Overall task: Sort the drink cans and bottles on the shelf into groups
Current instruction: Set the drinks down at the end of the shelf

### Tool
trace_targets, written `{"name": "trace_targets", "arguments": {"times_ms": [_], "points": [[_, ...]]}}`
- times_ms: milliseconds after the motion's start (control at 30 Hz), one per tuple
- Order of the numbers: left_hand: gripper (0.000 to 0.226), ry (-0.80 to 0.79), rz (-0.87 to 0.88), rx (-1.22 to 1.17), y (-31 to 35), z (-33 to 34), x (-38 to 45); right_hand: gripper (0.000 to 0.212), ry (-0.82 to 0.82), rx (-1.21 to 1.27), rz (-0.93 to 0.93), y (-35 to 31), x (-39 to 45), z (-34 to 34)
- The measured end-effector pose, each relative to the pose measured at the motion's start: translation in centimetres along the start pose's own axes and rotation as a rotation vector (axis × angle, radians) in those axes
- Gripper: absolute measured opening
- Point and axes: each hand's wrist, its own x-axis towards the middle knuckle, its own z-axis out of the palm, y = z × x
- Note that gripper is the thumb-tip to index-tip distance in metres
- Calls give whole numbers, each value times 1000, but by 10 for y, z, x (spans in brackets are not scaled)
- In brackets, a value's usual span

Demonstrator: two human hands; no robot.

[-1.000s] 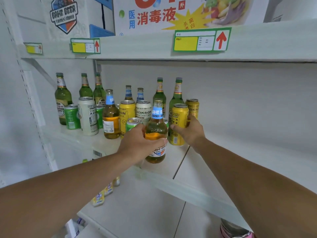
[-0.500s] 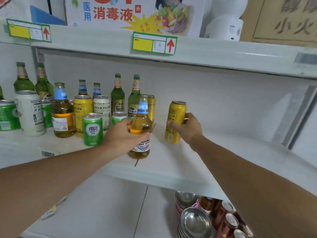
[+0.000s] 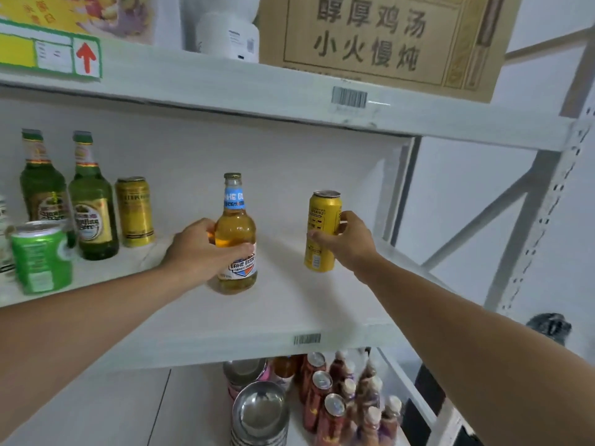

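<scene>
My left hand [image 3: 201,249] grips a clear bottle of amber beer [image 3: 236,233] with a blue neck label, standing upright on the white shelf [image 3: 289,304]. My right hand [image 3: 346,241] grips a tall yellow can [image 3: 322,220], upright on the same shelf to the right of the bottle. At the left stand two green glass bottles [image 3: 91,201], another yellow can [image 3: 134,211] and a green can [image 3: 42,257].
The shelf above [image 3: 289,101] carries a cardboard box [image 3: 383,40] and a white container [image 3: 225,30]. Below, steel bowls [image 3: 259,413] and several dark bottles [image 3: 341,400] sit on the lower shelf. A white upright post [image 3: 541,201] bounds the right end.
Both hands have carried the amber bottle and the yellow can rightward along the shelf, away from the cluster of drinks. The view has swung right with them.
</scene>
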Motion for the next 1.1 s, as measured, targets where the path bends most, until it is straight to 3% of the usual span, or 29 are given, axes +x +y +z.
{"name": "trace_targets", "arguments": {"times_ms": [467,1100], "points": [[50,29,-41,44,64,157,84,58,-30,72,14,114,119,-86],[59,-116,9,62,63,210,179,68,62,2,77,137,185,-72]]}}
